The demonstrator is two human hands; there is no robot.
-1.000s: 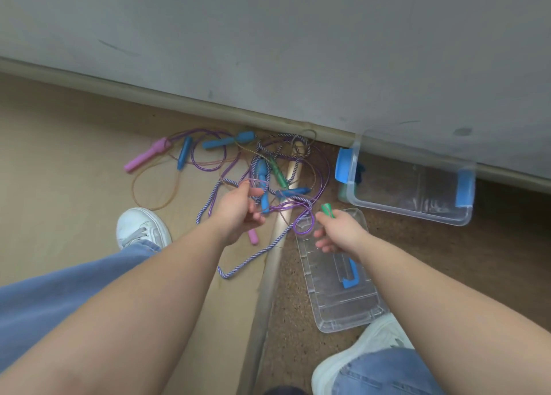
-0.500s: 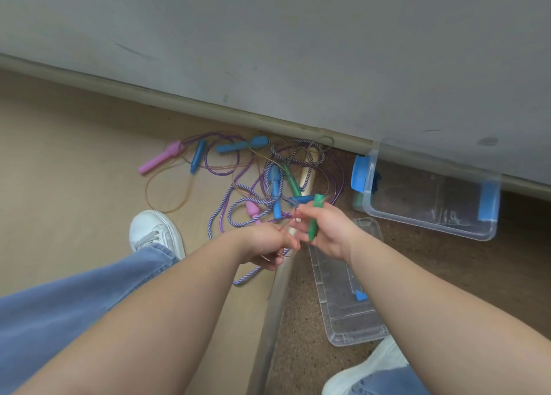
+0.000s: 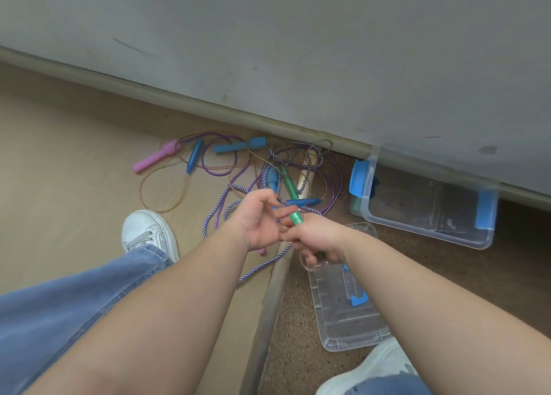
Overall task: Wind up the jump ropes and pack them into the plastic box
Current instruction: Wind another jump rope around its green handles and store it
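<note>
My right hand point(image 3: 317, 239) grips a green jump-rope handle point(image 3: 296, 218), its tip sticking up out of the fist. My left hand point(image 3: 261, 220) is beside it, palm up, with stretched fingers touching that handle's tip. Just beyond the hands lies a tangle of jump ropes point(image 3: 268, 174): a braided purple-white rope point(image 3: 217, 212), thin purple cords, a pink handle point(image 3: 155, 157), several blue handles and another green handle point(image 3: 288, 183). The clear plastic box point(image 3: 429, 230) with blue latches stands open at the right by the wall.
The box's clear lid point(image 3: 337, 329) lies on the brown carpet under my right forearm. A metal threshold strip point(image 3: 268, 305) divides carpet from tan floor. My white shoes point(image 3: 149, 233) and jeans are at the bottom. A grey wall with a baseboard point(image 3: 208, 108) runs behind.
My right hand lifted the green handle and brought it to the left hand. The left hand left the tangle, came back toward me and opened its fingers onto the handle.
</note>
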